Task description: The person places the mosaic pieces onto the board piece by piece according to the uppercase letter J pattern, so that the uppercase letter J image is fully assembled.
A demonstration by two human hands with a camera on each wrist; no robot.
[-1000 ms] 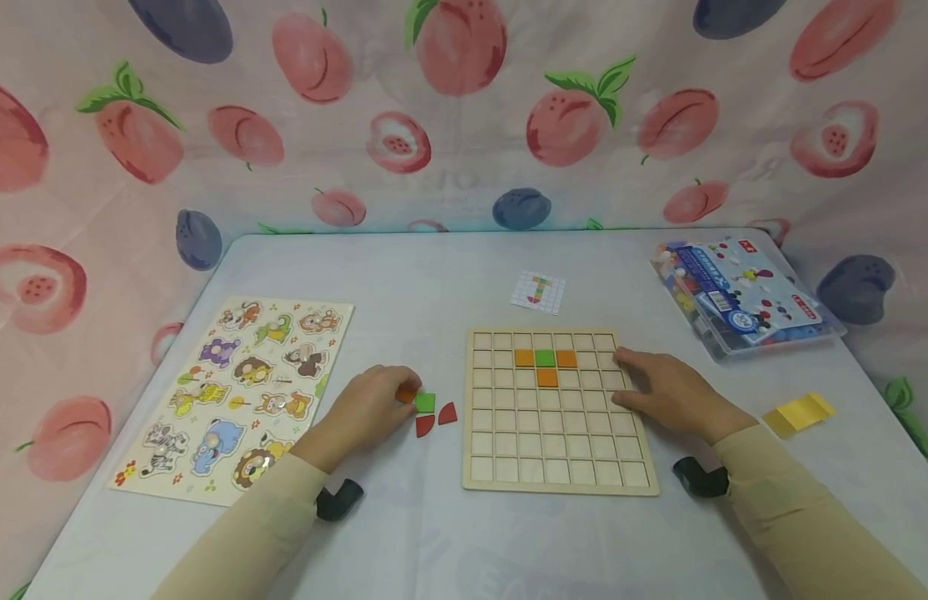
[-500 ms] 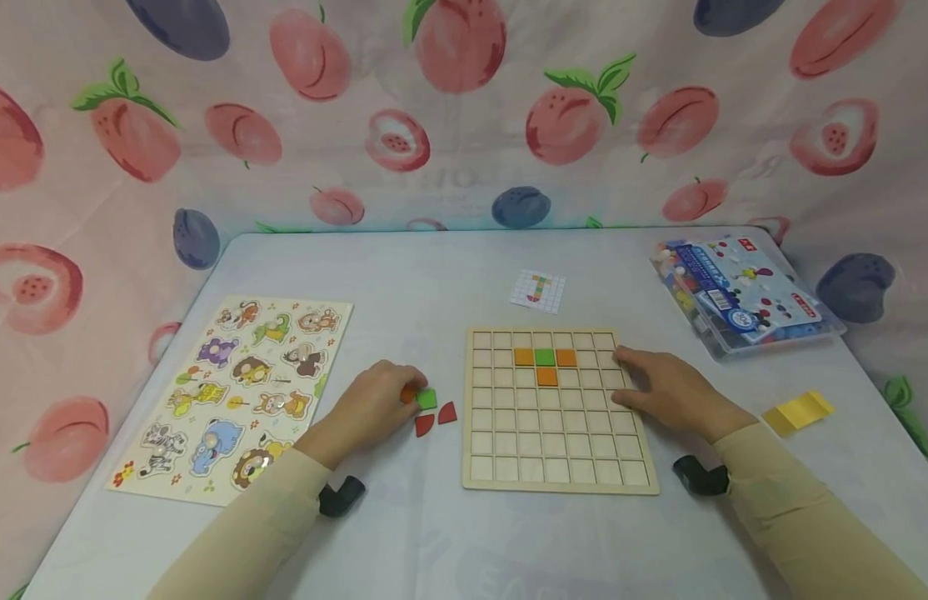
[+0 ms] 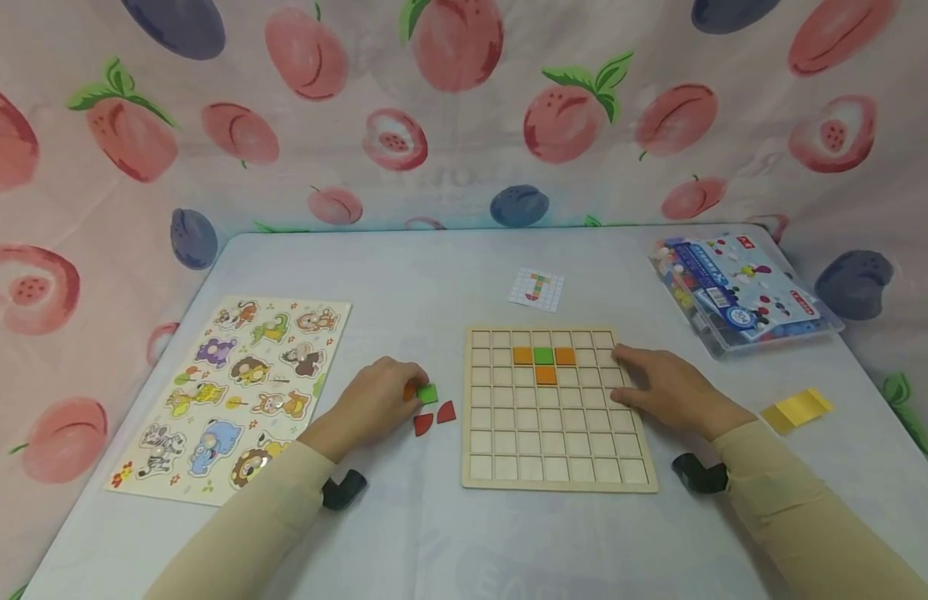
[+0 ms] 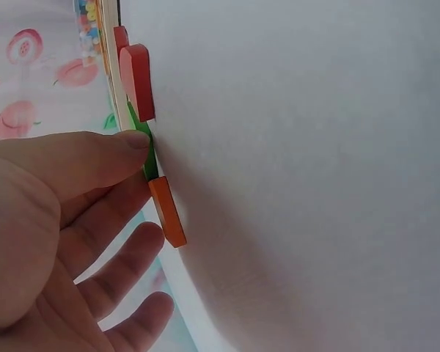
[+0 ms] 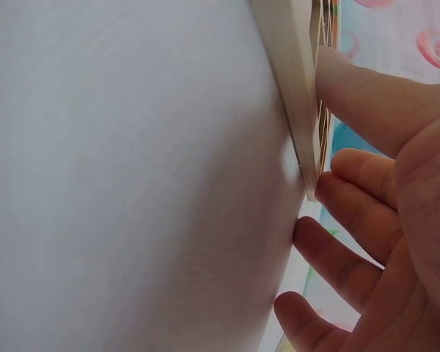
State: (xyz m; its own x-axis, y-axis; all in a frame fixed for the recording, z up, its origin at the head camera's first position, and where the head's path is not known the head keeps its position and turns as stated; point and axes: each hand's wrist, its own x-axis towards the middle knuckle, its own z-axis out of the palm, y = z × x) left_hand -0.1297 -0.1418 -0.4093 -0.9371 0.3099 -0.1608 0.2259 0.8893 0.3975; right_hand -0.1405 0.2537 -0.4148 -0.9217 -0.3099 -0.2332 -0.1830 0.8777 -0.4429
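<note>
My left hand (image 3: 376,402) pinches a green square tile (image 3: 428,393) between thumb and forefinger; the tile is tilted in the left wrist view. An orange tile (image 4: 168,212) lies beside it, partly hidden by my fingers in the head view. Two red quarter-round tiles (image 3: 423,425) lie just in front. My right hand (image 3: 670,392) rests at the right edge of the wooden grid board (image 3: 560,490), thumb and forefinger spread apart and touching it. On the board sit a green tile (image 3: 543,356) and three orange tiles (image 3: 546,376), forming a T.
A small pattern card (image 3: 537,289) lies behind the board. At the left is an animal puzzle board (image 3: 284,367). A clear plastic box (image 3: 745,292) of colourful pieces stands at the back right, with a folded yellow paper (image 3: 798,411) nearer my right sleeve.
The green tile beside my left hand has been pinched and tilted up, shifting slightly away from the red pieces. My left hand has moved slightly forward. The right hand stays at the board's edge.
</note>
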